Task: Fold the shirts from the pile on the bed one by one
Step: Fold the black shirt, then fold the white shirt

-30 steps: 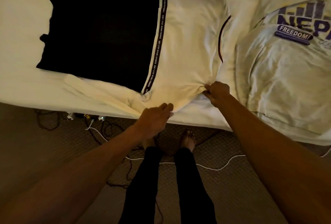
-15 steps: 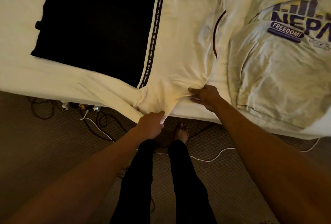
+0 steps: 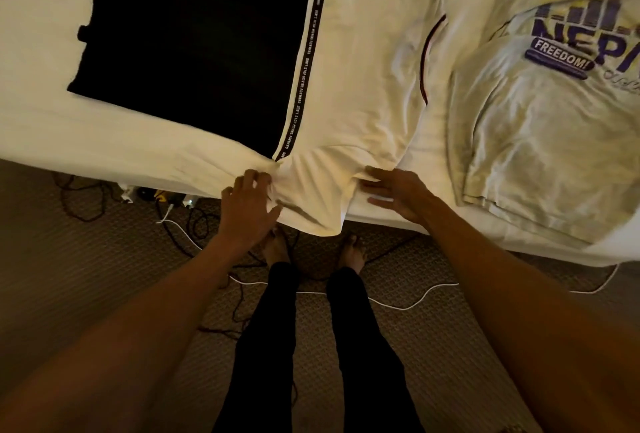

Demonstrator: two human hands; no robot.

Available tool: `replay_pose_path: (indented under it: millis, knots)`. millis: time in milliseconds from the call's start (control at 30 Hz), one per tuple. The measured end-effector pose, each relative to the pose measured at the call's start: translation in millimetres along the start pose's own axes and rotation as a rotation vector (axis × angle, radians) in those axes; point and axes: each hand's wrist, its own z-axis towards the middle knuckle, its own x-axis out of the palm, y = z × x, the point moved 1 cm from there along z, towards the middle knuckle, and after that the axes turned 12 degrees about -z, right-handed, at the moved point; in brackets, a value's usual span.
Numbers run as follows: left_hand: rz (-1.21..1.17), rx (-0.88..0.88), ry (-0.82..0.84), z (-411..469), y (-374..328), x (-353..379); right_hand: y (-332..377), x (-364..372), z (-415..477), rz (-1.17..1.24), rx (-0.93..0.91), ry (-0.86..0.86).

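Right grip [image 3: 398, 194] has let go, now spread beside the sleeve [image 3: 311, 204] of the shirt [image 3: 363, 68], left grip [image 3: 250, 202] pinching it; we judge sleeve-fold underway, next lay it onto the shirt.

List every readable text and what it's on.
"DON'T STOP MOVING FORWARD", repeated along the black stripe of the black-and-white shirt.
"FREEDOM!" on the purple badge of the printed shirt.
"NEP", large purple letters above it, cut off by the frame edge.
Cursive line beneath: too blurred to read.
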Motion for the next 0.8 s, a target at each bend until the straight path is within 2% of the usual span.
replay_pose_path:
  millis: [100, 167, 267, 400, 433, 467, 533, 567, 633, 733, 800]
  knots:
    - [-0.112, -0.135, 0.046, -3, 11, 9, -8, 15, 3, -0.065, 0.017, 0.064]
    - [0.002, -0.147, 0.107, -9, 11, 17, -16, 24, 10, -0.089, 0.015, -0.020]
    - [-0.065, -0.215, 0.256, -24, 23, 32, -27, 33, 19, -0.065, 0.016, -0.163]
    - [-0.171, -0.304, 0.548, -47, 34, 52, -31, 36, 13, 0.033, -0.028, -0.134]
    - [-0.260, -0.359, 0.528, -48, 32, 54, -32, 35, 12, 0.043, -0.028, -0.122]
    - [-0.402, -0.422, 0.437, -46, 26, 52, -32, 35, 11, 0.041, -0.015, -0.114]
    - [-0.710, -0.558, 0.151, -35, 16, 42, -29, 35, 8, 0.026, 0.024, -0.094]
    - [-0.802, -0.584, 0.015, -29, 9, 35, -27, 36, 6, 0.021, 0.036, -0.081]
    - [-0.825, -0.525, -0.162, -13, -3, 22, -22, 38, 3, -0.042, 0.047, -0.091]
    - [-0.757, -0.433, -0.199, 9, -16, 11, -18, 42, 5, -0.177, 0.059, -0.260]
    - [-0.733, -0.444, -0.192, 23, -20, 6, -22, 45, 13, -0.190, 0.084, -0.324]
